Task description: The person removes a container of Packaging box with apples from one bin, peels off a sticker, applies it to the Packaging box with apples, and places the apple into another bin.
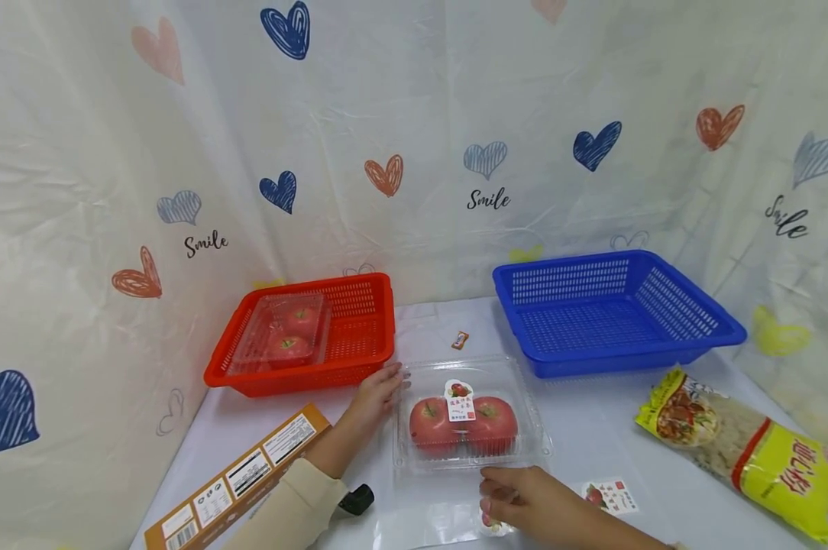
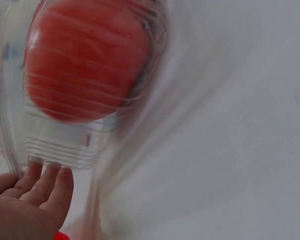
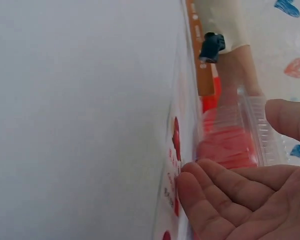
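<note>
Nearest the camera, the right hand (image 1: 524, 496) is laid flat on the white bench (image 1: 579, 435) at the near edge of the clear clamshell box (image 1: 467, 416), with its fingers straight and apart and nothing gripped. Just beyond, the box is seen in the middle of the bench, lid up, with two red apples (image 1: 462, 425) side by side inside. Its long axis is judged to run left to right across the view, and the label (image 1: 460, 401) on the lid faces upward. At the box's far-left corner the left hand (image 1: 380, 393) is rested against the rim with relaxed, uncurled fingers. Since neither hand is closed on the thin plastic, the box could slide or tip if it were pushed from one side only, and the lid might pop open under pressure. Farther back, an orange basket (image 1: 359, 336) holding another apple box is seen on the left, and a blue basket (image 1: 613, 313) on the right.
</note>
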Available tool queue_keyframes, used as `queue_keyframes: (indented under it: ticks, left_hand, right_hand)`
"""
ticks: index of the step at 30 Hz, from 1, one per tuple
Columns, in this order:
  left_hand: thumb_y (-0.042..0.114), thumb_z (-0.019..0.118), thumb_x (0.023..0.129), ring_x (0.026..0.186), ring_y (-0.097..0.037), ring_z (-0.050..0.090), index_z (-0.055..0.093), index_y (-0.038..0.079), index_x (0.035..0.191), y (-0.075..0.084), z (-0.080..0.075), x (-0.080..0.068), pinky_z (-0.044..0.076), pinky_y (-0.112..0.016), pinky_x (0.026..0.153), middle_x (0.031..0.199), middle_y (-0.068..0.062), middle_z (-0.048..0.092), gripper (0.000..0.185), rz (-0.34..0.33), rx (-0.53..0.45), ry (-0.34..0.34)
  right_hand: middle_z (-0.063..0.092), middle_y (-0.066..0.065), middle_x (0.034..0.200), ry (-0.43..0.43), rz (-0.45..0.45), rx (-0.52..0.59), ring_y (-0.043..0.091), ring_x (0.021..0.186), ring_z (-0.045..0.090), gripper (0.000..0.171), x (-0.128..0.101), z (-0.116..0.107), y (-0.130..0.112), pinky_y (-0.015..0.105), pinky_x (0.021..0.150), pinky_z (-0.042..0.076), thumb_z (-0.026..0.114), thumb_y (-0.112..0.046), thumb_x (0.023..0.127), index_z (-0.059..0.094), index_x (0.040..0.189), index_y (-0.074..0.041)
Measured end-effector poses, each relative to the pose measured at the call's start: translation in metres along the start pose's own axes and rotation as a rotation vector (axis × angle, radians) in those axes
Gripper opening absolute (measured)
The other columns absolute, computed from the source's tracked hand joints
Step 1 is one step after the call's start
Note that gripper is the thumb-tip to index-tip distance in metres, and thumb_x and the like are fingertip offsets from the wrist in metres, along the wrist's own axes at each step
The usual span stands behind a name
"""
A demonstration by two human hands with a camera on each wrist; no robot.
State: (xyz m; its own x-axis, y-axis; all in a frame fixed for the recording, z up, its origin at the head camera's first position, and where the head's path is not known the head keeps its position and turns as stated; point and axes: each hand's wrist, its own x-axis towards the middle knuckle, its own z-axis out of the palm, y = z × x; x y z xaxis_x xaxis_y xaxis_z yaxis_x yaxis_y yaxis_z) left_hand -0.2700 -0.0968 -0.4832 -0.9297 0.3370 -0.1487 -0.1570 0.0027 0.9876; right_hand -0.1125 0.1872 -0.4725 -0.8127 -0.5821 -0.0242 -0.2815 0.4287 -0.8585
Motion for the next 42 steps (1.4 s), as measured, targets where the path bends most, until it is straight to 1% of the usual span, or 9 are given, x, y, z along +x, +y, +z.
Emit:
queue_keyframes:
  ticks: [4,8,13,18,25,32,35,38,42]
  left_hand:
    - [0.033,0.057,0.098,0.111,-0.031,0.055,0.046,-0.001,0.138,0.001,-0.005,-0.005,0.050,-0.036,0.092,0.127,-0.019,0.057,0.054,0.002,-0.027,0.032]
    - [0.027,0.055,0.100,0.099,-0.029,0.063,0.052,-0.004,0.123,0.002,-0.012,-0.017,0.053,-0.036,0.088,0.114,-0.019,0.064,0.039,0.012,-0.037,0.061]
    - [0.024,0.055,0.099,0.082,-0.019,0.062,0.059,-0.003,0.112,0.002,-0.019,-0.034,0.054,-0.030,0.080,0.094,-0.008,0.066,0.030,-0.002,-0.006,0.078]
    - [0.031,0.056,0.098,0.076,-0.018,0.058,0.062,0.000,0.121,0.000,-0.019,-0.049,0.053,-0.028,0.073,0.092,-0.006,0.065,0.039,-0.048,0.070,-0.034]
    - [0.041,0.054,0.098,0.073,-0.019,0.057,0.058,0.005,0.135,0.001,-0.008,-0.064,0.052,-0.029,0.068,0.081,-0.007,0.062,0.051,-0.074,0.208,-0.175]
    - [0.039,0.045,0.102,0.062,-0.018,0.060,0.037,0.002,0.147,-0.004,0.002,-0.071,0.053,-0.030,0.063,0.069,-0.007,0.061,0.059,-0.097,0.196,-0.289]
    - [0.033,0.050,0.102,0.062,-0.019,0.062,0.041,0.002,0.141,-0.006,0.005,-0.073,0.056,-0.033,0.066,0.072,-0.010,0.065,0.051,-0.115,0.173,-0.294]
    - [0.029,0.057,0.099,0.064,-0.021,0.065,0.045,0.002,0.127,-0.006,0.011,-0.077,0.057,-0.037,0.069,0.077,-0.013,0.068,0.040,-0.136,0.155,-0.296]
    - [0.031,0.064,0.095,0.067,-0.021,0.068,0.045,0.005,0.116,-0.005,0.019,-0.080,0.058,-0.039,0.073,0.083,-0.014,0.070,0.039,-0.152,0.152,-0.317]
  right_hand:
    - [0.069,0.001,0.105,0.060,0.001,-0.010,0.008,0.094,0.063,0.044,0.001,-0.002,-0.001,0.028,0.078,0.055,0.061,-0.028,0.097,0.060,0.123,0.007]
    - [0.070,0.000,0.103,0.116,0.007,-0.017,0.009,0.094,0.064,0.045,0.001,-0.006,-0.003,0.029,0.078,0.054,0.058,-0.030,0.098,0.060,0.122,0.008]
    - [0.068,0.012,0.107,0.168,0.066,0.123,0.020,0.093,0.065,0.042,0.001,-0.013,-0.003,0.030,0.071,0.055,0.057,-0.025,0.099,0.057,0.122,0.011]
    - [0.065,0.014,0.103,0.209,0.131,0.218,0.030,0.088,0.063,0.033,-0.001,-0.020,-0.004,0.036,0.068,0.056,0.054,-0.023,0.101,0.055,0.115,0.007]
    - [0.059,0.009,0.095,0.341,0.232,0.227,0.025,0.084,0.062,0.035,0.004,-0.025,-0.007,0.036,0.067,0.056,0.054,-0.031,0.101,0.047,0.111,0.001]
    - [0.047,0.020,0.127,0.389,0.350,0.225,0.026,0.089,0.062,0.052,0.010,-0.029,-0.014,0.043,0.079,0.055,0.051,-0.041,0.100,0.039,0.127,0.001]
    - [0.032,0.028,0.145,0.367,0.406,0.216,0.042,0.107,0.058,0.069,0.013,-0.028,-0.015,0.051,0.085,0.052,0.055,-0.048,0.097,0.030,0.137,0.002]
    - [0.019,0.035,0.150,0.371,0.432,0.203,0.054,0.124,0.041,0.085,0.018,-0.026,-0.015,0.061,0.094,0.043,0.063,-0.050,0.091,0.021,0.142,0.004]
    - [0.017,0.037,0.150,0.402,0.429,0.187,0.056,0.134,0.021,0.095,0.021,-0.027,-0.014,0.069,0.102,0.027,0.071,-0.047,0.086,0.016,0.144,0.005]
